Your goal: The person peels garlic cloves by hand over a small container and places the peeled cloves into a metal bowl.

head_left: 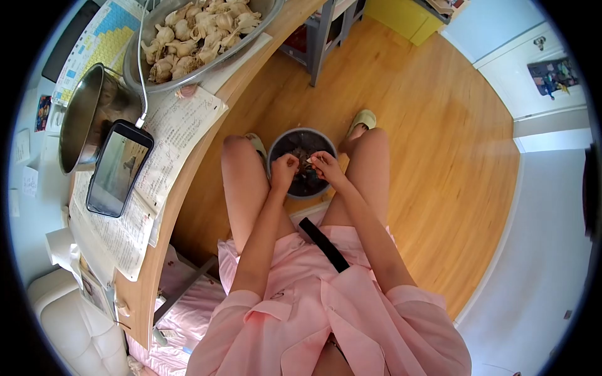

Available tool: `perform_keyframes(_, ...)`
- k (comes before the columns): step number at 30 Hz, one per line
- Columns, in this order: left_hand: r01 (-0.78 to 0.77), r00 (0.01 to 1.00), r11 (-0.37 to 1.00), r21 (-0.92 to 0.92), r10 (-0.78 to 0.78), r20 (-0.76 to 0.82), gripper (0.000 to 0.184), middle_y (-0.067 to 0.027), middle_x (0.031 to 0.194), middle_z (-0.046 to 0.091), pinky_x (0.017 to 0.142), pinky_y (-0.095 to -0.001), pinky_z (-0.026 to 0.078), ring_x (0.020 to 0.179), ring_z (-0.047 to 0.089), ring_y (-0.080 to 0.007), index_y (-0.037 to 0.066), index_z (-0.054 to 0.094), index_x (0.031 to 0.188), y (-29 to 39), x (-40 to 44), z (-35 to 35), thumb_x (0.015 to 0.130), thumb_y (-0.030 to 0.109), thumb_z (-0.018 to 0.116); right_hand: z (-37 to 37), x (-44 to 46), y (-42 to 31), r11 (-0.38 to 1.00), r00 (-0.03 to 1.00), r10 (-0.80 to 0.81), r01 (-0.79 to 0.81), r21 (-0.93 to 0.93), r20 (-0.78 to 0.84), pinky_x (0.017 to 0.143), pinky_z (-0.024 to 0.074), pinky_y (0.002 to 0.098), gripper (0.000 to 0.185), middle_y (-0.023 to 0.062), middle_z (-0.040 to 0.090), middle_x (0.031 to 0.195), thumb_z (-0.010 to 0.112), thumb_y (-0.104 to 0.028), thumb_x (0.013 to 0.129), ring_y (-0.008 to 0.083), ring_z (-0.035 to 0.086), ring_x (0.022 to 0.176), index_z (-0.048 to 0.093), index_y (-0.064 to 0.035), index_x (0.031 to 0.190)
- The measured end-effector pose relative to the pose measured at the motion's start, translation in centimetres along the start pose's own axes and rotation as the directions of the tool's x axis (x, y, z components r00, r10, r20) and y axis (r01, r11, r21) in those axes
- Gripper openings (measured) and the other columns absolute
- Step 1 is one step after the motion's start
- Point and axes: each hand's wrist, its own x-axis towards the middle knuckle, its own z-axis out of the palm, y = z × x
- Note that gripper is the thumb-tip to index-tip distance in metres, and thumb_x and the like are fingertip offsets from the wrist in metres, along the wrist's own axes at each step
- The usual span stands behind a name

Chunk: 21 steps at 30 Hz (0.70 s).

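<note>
Both my hands are over a round grey bin [276,141] that stands on the floor between my legs, with dark contents and scraps inside. My left hand [286,168] is closed above the bin's left part; what it holds, if anything, is hidden. My right hand [325,164] pinches a small whitish piece [310,160], which looks like a garlic clove, near the bin's middle. On the desk at the upper left, a large metal basin [133,70] holds several garlic bulbs [183,30].
The wooden desk [182,200] runs along my left side, with a steel pot [81,119], a phone [120,168] on a white cable and written papers [179,122]. A grey stool [318,47] and a yellow box [401,19] stand ahead.
</note>
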Motion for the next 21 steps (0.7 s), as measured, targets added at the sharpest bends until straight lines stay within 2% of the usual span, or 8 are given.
perform_keyframes(1,-0.002,1.0,0.998,-0.055,0.001,-0.017,0.014,-0.0106,0.075,0.065,0.058,-0.0277,0.05,0.066,0.064,-0.0156,-0.001,0.064,0.086,0.3,0.1,0.1,0.084,0.012,0.062,0.2,-0.1,-0.2,1.0,1.0,0.003,-0.003,0.0,-0.007,0.043,0.0317,0.0178,0.019,0.0,0.054,0.074,0.057,-0.023,0.09,0.0034,0.041,0.053,0.052,-0.008,0.099)
perform_keyframes(4,0.156,0.988,0.894,-0.421,-0.145,0.057,0.015,-0.008,0.086,0.066,0.061,-0.0267,0.052,0.074,0.064,-0.0147,0.001,0.064,0.094,2.0,0.1,0.3,0.084,0.013,0.062,0.5,-0.2,-0.4,1.0,1.0,0.003,-0.003,-0.009,-0.019,0.043,0.0309,0.0175,0.018,-0.002,0.051,0.072,0.057,-0.023,0.09,0.0028,0.041,0.053,0.051,-0.0087,0.1)
perform_keyframes(7,0.232,0.971,0.875,-0.424,-0.184,0.151,0.017,-0.0071,0.09,0.065,0.062,-0.0259,0.053,0.078,0.063,-0.0139,0.001,0.065,0.095,1.5,0.5,0.3,0.084,0.013,0.063,0.5,-0.1,-0.4,0.999,0.999,0.003,-0.004,-0.051,-0.032,0.043,0.0315,0.0174,0.02,-0.0031,0.05,0.072,0.058,-0.023,0.089,0.0026,0.042,0.054,0.052,-0.009,0.101)
perform_keyframes(10,0.209,0.973,0.887,-0.412,-0.147,0.178,0.017,-0.0076,0.087,0.065,0.063,-0.0244,0.052,0.076,0.063,-0.0123,0.0,0.065,0.095,0.8,0.3,0.3,0.084,0.013,0.064,0.6,0.0,-0.3,0.997,0.999,0.022,-0.025,-0.068,-0.048,0.044,0.0325,0.0172,0.02,-0.0038,0.051,0.073,0.059,-0.024,0.089,0.0026,0.043,0.055,0.053,-0.0086,0.101)
perform_keyframes(16,0.103,0.988,0.883,-0.457,-0.038,0.149,0.018,-0.0049,0.086,0.064,0.067,-0.0218,0.05,0.076,0.06,-0.0105,-0.001,0.064,0.098,0.4,0.6,0.4,0.085,0.012,0.063,1.1,-0.7,-1.4,0.995,0.997,0.007,-0.016,-0.1,-0.083,0.046,0.0339,0.017,0.021,-0.0036,0.052,0.073,0.06,-0.024,0.088,0.0028,0.044,0.056,0.056,-0.0069,0.1)
perform_keyframes(21,0.108,0.991,0.867,-0.486,-0.052,0.126,0.018,-0.0046,0.084,0.065,0.066,-0.0206,0.048,0.073,0.059,-0.0095,0.0,0.064,0.097,1.6,0.2,0.1,0.083,0.01,0.064,0.8,-0.3,-0.7,0.996,0.998,-0.016,0.01,-0.092,-0.058,0.046,0.0343,0.0175,0.022,-0.002,0.055,0.077,0.06,-0.022,0.088,0.003,0.044,0.056,0.056,-0.0065,0.103)
